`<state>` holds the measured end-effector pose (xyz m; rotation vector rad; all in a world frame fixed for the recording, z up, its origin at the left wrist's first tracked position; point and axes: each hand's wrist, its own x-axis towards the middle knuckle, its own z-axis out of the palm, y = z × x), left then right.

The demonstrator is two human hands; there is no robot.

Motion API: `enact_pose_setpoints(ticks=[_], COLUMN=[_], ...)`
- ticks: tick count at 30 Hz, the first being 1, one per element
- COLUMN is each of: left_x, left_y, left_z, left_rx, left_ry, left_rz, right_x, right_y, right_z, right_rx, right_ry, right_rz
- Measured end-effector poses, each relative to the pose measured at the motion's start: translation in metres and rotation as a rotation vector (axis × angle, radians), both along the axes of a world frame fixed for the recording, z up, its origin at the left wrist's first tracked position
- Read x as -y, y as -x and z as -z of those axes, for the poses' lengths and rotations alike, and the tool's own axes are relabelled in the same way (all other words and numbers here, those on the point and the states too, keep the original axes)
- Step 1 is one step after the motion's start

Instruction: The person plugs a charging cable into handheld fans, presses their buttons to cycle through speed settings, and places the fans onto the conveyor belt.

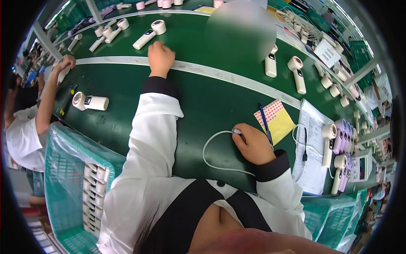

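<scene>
My left hand is stretched forward over the white strip across the green bench. Its fingers are curled in, and I see nothing in them. Just beyond it lies a white handheld fan with a round head; a small gap seems to separate them. My right hand rests low over the bench, its thumb and fingers closed on the plug of a white charging cable. The cable loops left and back under my right forearm. Beside that hand are a yellow label sheet with red stickers and a blue pen.
Another white handheld fan lies at left. More fans lie across the bench and stand at right by written papers. A green crate with white parts is at my left. A co-worker's arm reaches in at far left.
</scene>
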<state>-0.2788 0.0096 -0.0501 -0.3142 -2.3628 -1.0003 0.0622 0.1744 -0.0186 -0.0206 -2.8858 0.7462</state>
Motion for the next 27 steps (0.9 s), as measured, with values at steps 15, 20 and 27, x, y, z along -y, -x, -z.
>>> enact_pose_setpoints(ticks=[15,20,27], left_x=[0.049,0.045,0.079], left_y=[0.086,0.117,0.137], left_z=[0.005,-0.017,-0.018], left_rx=[-0.055,0.366,0.293], left_ry=[0.298,0.324,0.330], left_rz=[-0.195,-0.028,-0.223], right_x=[0.007,0.003,-0.005], right_y=[-0.002,-0.008,-0.010], right_z=[-0.002,0.005,0.009], right_rx=[-0.026,-0.083,-0.109], right_ry=[0.004,0.008,0.020], right_rz=[0.126,0.233,0.328])
